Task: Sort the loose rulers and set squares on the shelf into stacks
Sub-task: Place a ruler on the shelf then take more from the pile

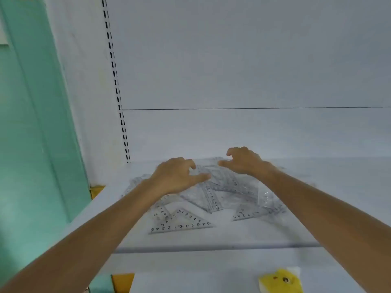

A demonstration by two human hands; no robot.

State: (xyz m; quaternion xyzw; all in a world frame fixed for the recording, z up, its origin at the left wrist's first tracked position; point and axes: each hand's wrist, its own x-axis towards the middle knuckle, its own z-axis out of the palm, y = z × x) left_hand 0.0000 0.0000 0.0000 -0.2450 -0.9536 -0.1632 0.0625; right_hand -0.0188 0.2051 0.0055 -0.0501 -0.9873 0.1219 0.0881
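Head view: left grip (179,176) and right grip (245,163) sit side by side over the pile of clear rulers and set squares (224,187) on the shelf (264,233). Both released, fingers loosely curled, nothing held; can't tell if they touch the pile. Set square (182,225) lies on the near side of the left grip, ruler (212,200) between the grips. Yellow item (279,280) is well below the right grip.

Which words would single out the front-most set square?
On the white shelf, find the heap of clear rulers. At its near left edge lies a set square. Unlike its neighbours it shows nearly whole, its long side numbered 5 to 0 to 5.
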